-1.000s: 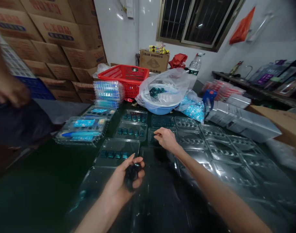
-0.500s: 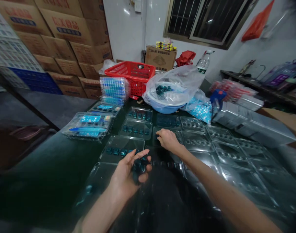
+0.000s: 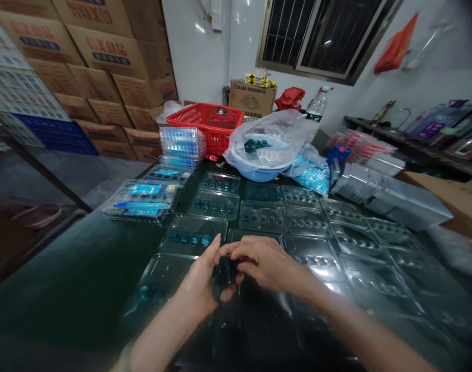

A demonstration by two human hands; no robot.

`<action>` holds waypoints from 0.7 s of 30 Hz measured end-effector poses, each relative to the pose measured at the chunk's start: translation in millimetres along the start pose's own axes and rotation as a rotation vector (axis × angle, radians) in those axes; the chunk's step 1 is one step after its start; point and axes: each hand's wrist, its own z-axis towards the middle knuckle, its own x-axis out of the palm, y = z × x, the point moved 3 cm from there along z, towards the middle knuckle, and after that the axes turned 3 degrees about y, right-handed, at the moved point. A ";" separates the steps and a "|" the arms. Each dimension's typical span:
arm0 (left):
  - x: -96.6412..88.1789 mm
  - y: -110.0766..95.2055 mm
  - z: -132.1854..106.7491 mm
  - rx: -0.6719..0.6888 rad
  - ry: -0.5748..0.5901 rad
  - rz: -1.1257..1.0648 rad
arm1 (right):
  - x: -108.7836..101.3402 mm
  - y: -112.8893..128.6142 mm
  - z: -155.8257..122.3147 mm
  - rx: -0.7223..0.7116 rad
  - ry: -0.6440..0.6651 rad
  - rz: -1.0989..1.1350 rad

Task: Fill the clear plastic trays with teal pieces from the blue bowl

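now right hand (image 3: 267, 262) has reached left hand (image 3: 199, 287).

Dim illumination; glare on the clear trays (image 3: 313, 249) beside the right hand (image 3: 265, 261); dark shadow below it; outer margins stretched, blurred.

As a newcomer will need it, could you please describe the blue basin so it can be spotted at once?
Across the dark green table, find the red basket. The blue basin sits just right of it. Unlike its neighbours, it is round, draped in translucent plastic and contains teal pieces.
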 end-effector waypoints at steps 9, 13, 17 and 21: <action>2.8 6.0 -3.6 0.000 -0.019 0.067 | 1.2 -16.0 -11.1 0.182 0.016 0.269; 2.8 7.4 -6.8 0.056 -0.020 0.163 | 4.3 -25.5 -12.3 0.241 -0.033 0.478; -0.8 9.6 -7.9 0.096 -0.089 0.187 | 11.2 -30.1 -12.8 0.295 -0.138 0.639; -3.0 9.3 -5.8 0.133 -0.100 0.201 | 17.6 -21.5 -14.5 0.291 -0.220 0.611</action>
